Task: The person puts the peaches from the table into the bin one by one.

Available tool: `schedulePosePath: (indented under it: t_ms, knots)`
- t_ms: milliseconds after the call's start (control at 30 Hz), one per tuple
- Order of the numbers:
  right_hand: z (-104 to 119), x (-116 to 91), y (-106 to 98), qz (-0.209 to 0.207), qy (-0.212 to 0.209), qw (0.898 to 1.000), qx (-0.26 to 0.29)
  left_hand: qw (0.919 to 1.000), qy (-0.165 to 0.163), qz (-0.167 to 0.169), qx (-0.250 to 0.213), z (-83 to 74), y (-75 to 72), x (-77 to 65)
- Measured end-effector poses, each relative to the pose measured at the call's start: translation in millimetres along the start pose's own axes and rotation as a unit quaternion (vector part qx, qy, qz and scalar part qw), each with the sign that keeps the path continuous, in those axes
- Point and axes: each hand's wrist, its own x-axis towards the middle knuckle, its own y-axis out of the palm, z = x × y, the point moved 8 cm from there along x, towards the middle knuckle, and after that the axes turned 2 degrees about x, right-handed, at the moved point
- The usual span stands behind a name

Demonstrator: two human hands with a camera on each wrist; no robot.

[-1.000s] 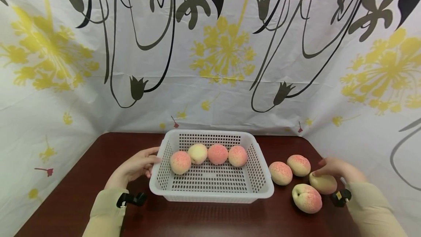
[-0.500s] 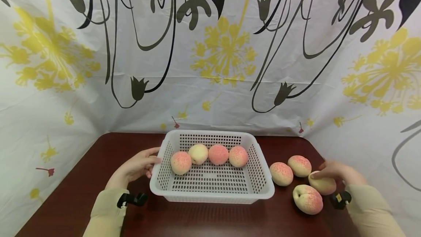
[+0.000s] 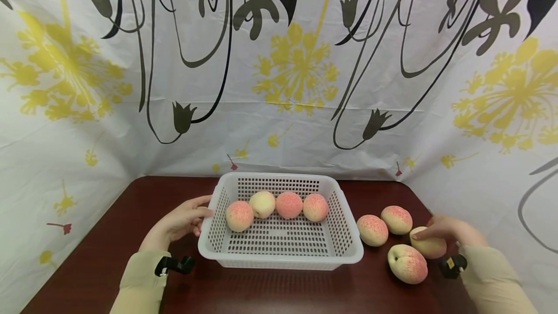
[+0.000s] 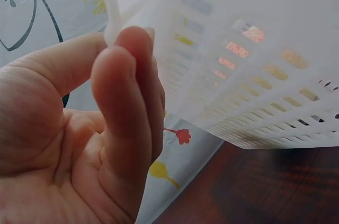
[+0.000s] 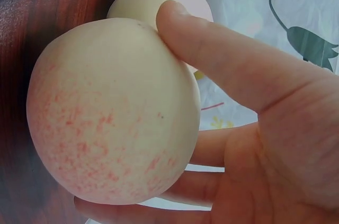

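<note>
At the left end of a white perforated plastic basket point(image 3: 279, 260), my left hand point(image 3: 178, 219) pinches the rim between thumb and fingers. In the left wrist view the fingertips point(image 4: 114, 70) lie right at that rim. My right hand point(image 3: 453, 229) grips a pale peach point(image 3: 430, 244) on the table's right side. The right wrist view has the thumb on top of this peach point(image 5: 114, 113) and the other fingers curled around its far side, partly hidden. Inside the basket, several peaches point(image 3: 289, 205) sit along the back and left.
Close to the held peach lie three more: one point(image 3: 372, 230) beside the basket's right wall, one point(image 3: 396, 220) behind, one point(image 3: 408, 263) in front. The dark red-brown table point(image 3: 279, 292) ends against a white patterned curtain point(image 3: 279, 139) at the back and sides.
My right thumb has shifted slightly over the pale peach, which stays about in place. The left hand and the basket have not visibly moved.
</note>
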Motion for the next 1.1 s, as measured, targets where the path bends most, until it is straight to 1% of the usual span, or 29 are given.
schedulePosePath:
  t_ms: [200, 267, 400, 667, 833, 1100]
  knots:
    - [1, -1, 0, -0.007, -0.010, 1.000, 0.009, 1.0000, 0.001, 0.001, 0.003, 0.2, 0.1, 0.1]
    - [1, -1, -1, -0.011, -0.008, 1.000, 0.008, 1.0000, 0.002, 0.000, 0.005, -0.1, 0.1, 0.0]
    - [1, -2, -1, -0.011, 0.008, 1.000, 0.009, 1.0000, 0.004, 0.002, 0.008, -1.5, 0.7, -0.1]
    - [-4, -6, -4, -0.017, 0.038, 0.998, 0.053, 1.0000, 0.004, 0.002, 0.009, -3.5, 0.5, 0.3]
    - [-2, -9, -10, -0.023, 0.042, 0.998, 0.048, 1.0000, 0.000, -0.002, 0.008, -3.0, -0.7, 0.1]
    - [13, -12, -22, -0.030, 0.022, 0.999, -0.006, 0.9999, 0.000, -0.002, 0.011, -1.6, 0.2, -0.5]
